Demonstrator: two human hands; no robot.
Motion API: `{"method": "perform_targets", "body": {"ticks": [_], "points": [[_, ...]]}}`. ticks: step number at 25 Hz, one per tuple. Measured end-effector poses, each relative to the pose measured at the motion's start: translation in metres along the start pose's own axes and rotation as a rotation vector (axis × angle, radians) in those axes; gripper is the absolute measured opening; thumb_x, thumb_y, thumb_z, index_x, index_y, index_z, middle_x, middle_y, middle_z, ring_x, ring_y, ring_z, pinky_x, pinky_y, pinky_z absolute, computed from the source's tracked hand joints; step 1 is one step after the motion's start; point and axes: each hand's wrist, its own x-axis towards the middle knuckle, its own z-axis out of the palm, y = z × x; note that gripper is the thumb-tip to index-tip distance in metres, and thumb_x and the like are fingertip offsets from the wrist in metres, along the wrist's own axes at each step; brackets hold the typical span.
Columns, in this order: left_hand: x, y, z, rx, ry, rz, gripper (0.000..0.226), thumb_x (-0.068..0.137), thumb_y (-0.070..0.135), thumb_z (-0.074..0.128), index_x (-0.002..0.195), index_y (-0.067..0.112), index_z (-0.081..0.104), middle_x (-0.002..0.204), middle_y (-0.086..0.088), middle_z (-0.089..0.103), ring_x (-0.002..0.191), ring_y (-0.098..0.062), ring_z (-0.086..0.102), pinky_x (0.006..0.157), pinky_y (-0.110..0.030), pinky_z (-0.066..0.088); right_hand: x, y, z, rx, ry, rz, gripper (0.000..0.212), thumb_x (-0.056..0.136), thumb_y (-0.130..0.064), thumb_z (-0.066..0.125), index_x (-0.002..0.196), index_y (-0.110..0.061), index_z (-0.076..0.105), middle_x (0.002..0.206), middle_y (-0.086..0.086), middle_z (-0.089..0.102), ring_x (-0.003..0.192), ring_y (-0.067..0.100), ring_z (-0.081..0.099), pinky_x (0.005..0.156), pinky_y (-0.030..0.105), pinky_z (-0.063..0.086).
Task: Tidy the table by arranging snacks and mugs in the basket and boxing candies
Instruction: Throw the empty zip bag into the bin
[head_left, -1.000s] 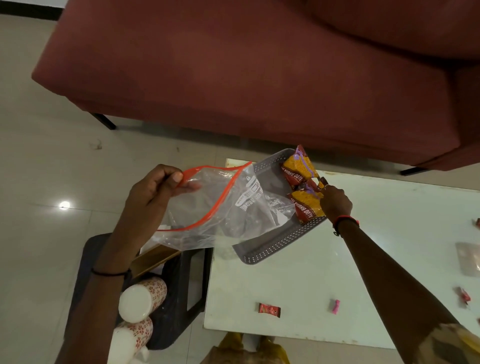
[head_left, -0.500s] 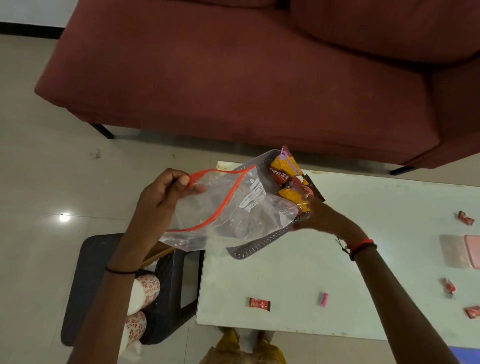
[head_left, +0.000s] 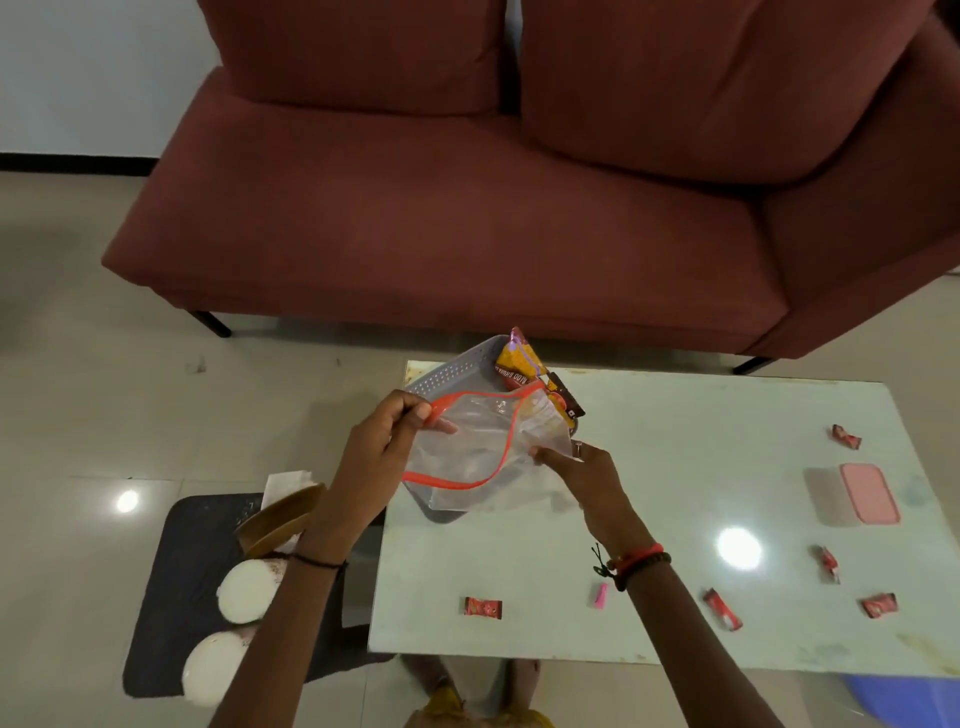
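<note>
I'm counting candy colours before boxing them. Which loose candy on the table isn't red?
The small pink candy near the front edge, just below the right wrist. The other five loose candies, such as its left neighbour, have red wrappers.

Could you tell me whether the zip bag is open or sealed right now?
Open: the zip bag's orange rim gapes in a loop, held by the left hand and right hand.

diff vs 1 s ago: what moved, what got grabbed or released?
The right hand let go of the snack packets in the grey basket and took hold of the zip bag at its right edge. The left hand keeps pinching the bag's orange rim. Packets stay in the basket; candies stay scattered on the table.
</note>
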Motion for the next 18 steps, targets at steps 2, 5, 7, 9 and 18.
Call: {"method": "perform_targets", "body": {"ticks": [2, 5, 7, 9, 18], "points": [[-0.006, -0.005, 0.01, 0.063, 0.056, -0.068, 0.019, 0.096, 0.022, 0.043, 0.098, 0.009, 0.057, 0.091, -0.004, 0.069, 0.086, -0.013, 0.063, 0.074, -0.013, 0.047, -0.015, -0.006, -0.019, 0.197, -0.081, 0.055, 0.005, 0.084, -0.011, 0.063, 0.089, -0.014, 0.064, 0.086, 0.005, 0.066, 0.079, 0.023, 0.063, 0.054, 0.027, 0.052], [-0.011, -0.012, 0.03, 0.053, 0.075, -0.206, 0.016, 0.095, 0.022, 0.049, 0.094, 0.011, 0.061, 0.093, -0.008, 0.064, 0.091, -0.023, 0.059, 0.074, -0.019, 0.045, -0.037, -0.016, -0.044, 0.632, -0.203, 0.099, 0.018, 0.091, 0.006, 0.046, 0.103, -0.004, 0.056, 0.099, 0.014, 0.065, 0.085, 0.025, 0.066, 0.056, 0.028, 0.06], [-0.018, -0.01, 0.049, -0.039, 0.013, -0.274, 0.015, 0.092, 0.019, 0.053, 0.094, 0.008, 0.063, 0.101, -0.012, 0.063, 0.105, -0.029, 0.058, 0.085, -0.026, 0.044, -0.054, -0.021, -0.061, 0.787, -0.256, 0.133, 0.023, 0.091, 0.009, 0.041, 0.104, 0.0, 0.057, 0.094, 0.014, 0.071, 0.078, 0.023, 0.072, 0.059, 0.025, 0.061], [-0.031, 0.0, 0.069, -0.15, -0.109, -0.365, 0.022, 0.087, 0.028, 0.061, 0.099, 0.01, 0.065, 0.112, -0.011, 0.062, 0.116, -0.03, 0.053, 0.097, -0.034, 0.043, -0.068, -0.023, -0.077, 0.904, -0.288, 0.206, 0.023, 0.09, 0.01, 0.039, 0.097, 0.002, 0.06, 0.082, 0.013, 0.076, 0.069, 0.019, 0.074, 0.06, 0.027, 0.061], [-0.105, 0.031, 0.119, -0.84, -0.334, -0.482, 0.036, 0.078, 0.03, 0.068, 0.113, 0.035, 0.064, 0.117, 0.003, 0.069, 0.113, -0.017, 0.062, 0.085, -0.034, 0.056, -0.123, 0.005, -0.099, 0.837, -0.389, 0.404, 0.016, 0.095, 0.002, 0.045, 0.106, 0.008, 0.055, 0.082, 0.025, 0.073, 0.067, 0.03, 0.074, 0.061, 0.037, 0.061]]}}
